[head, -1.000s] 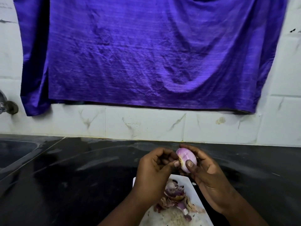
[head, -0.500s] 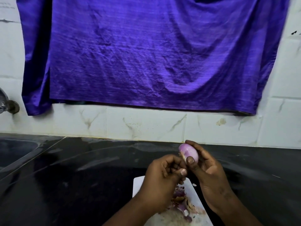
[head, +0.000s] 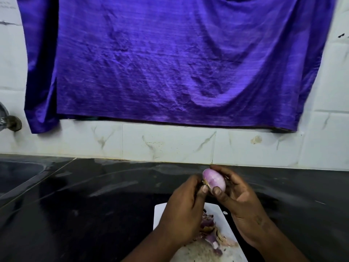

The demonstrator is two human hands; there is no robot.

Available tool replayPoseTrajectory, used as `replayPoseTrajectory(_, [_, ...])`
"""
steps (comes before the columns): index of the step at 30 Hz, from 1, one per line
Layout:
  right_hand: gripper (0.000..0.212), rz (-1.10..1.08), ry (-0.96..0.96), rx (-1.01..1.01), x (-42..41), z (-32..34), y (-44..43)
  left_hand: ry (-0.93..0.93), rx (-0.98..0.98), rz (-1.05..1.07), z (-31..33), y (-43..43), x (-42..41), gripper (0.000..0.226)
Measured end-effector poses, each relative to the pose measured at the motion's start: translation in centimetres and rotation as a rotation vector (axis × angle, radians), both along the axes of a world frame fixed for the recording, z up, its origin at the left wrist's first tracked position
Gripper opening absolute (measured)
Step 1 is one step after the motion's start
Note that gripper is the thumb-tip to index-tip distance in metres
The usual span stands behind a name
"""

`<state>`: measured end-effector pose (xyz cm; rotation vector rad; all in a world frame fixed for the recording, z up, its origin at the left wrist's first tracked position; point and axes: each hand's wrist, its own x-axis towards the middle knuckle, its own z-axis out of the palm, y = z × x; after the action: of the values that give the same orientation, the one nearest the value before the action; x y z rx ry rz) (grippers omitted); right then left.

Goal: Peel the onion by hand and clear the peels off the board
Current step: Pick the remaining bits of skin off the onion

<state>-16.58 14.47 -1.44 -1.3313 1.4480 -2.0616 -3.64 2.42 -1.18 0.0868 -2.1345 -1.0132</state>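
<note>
Black stone counter [head: 94, 205] is seen below a white tiled wall hung with a purple cloth [head: 170, 63]. Above the counter, a smooth pink onion [head: 214, 180] is clamped in the right hand [head: 239, 201], thumb in front and fingers curled behind. Its rooty end, just left of that grip, is pinched by the curled left hand [head: 185, 210]. Below the grip, loose peels [head: 209, 231] are piled on a white board [head: 159, 212].
</note>
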Motion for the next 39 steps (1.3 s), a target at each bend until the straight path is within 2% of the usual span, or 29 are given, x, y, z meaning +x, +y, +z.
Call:
replayPoseTrajectory(4, [0.056, -0.01, 0.032, 0.008, -0.1, -0.2, -0.1, 0.03, 0.048, 0.01, 0.0, -0.4, -0.2, 0.028])
replayPoseTrajectory(12, [0.063, 0.007, -0.062, -0.054, 0.7, 0.5, -0.1, 0.187, 0.346, -0.19, 0.9, -0.1, -0.3, 0.029])
replayPoseTrajectory(15, [0.064, -0.022, -0.108, -0.104, 0.9, 0.4, -0.4, 0.199, 0.317, -0.209, 1.2, 0.1, -0.1, 0.032])
replayPoseTrajectory(18, [0.066, -0.183, -0.148, -0.133, -0.1, 0.6, 0.2, 0.166, 0.189, -0.26, 1.3, 0.9, 0.2, 0.034])
replayPoseTrajectory(20, [0.069, -0.238, -0.14, -0.121, -0.9, 0.7, 0.7, 0.174, 0.145, -0.182, 0.7, 0.4, -0.1, 0.038])
replayPoseTrajectory(24, [0.06, -0.25, 0.034, -0.024, -0.6, 0.1, 0.3, 0.114, 0.085, -0.015, -0.1, -0.9, -0.3, 0.045])
replayPoseTrajectory(27, [0.056, -0.26, 0.071, 0.007, -0.2, -0.2, 0.0, 0.105, 0.045, 0.064, -0.3, -0.8, -0.1, 0.03])
replayPoseTrajectory(29, [0.056, -0.258, 0.092, 0.015, -0.3, -0.1, 0.2, 0.155, 0.081, 0.066, -0.1, -0.7, -0.2, 0.022])
replayPoseTrajectory(33, [0.056, -0.187, 0.14, 0.05, 0.1, -0.4, 0.1, 0.179, 0.06, -0.032, 0.1, -0.9, -0.2, 0.036])
replayPoseTrajectory(39, [0.063, -0.225, 0.284, 0.094, -0.5, -1.1, 0.0, 0.242, 0.095, -0.026, -0.2, -1.3, -0.8, 0.019])
